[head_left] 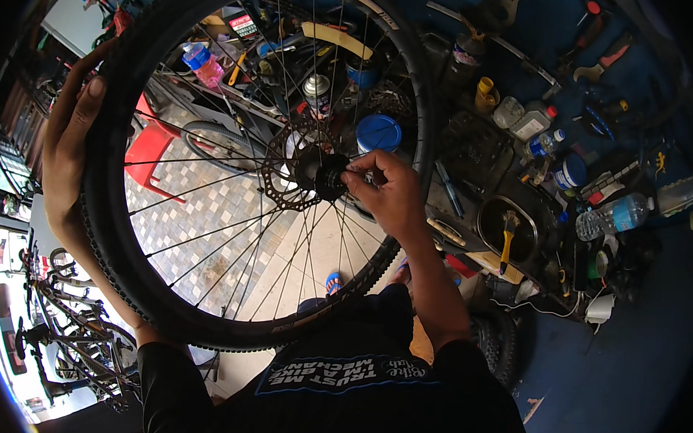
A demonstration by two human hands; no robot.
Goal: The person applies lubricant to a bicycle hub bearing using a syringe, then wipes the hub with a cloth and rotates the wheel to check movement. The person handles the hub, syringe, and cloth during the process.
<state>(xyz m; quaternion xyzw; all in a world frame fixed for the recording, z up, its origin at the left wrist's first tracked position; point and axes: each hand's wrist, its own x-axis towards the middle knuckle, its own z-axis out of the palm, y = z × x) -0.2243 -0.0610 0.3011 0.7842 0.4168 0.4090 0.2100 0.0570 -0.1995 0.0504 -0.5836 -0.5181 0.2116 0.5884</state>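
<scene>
A bicycle wheel with a black knobbly tyre is raised in front of me, its spokes running to a black hub. A disc brake rotor is fixed on the hub's left side. My left hand lies along the tyre's outer left edge, its fingers bent over the upper tyre, holding the wheel. With thumb and forefinger pinched together, my right hand grips the hub's near end. Whatever small part is between those fingertips is mostly hidden.
Beyond the wheel is a cluttered workbench with a blue-lidded tub, a spray can, plastic bottles and a yellow-handled brush in a dark pan. A red plastic chair stands on the tiled floor. Several bicycles are at lower left.
</scene>
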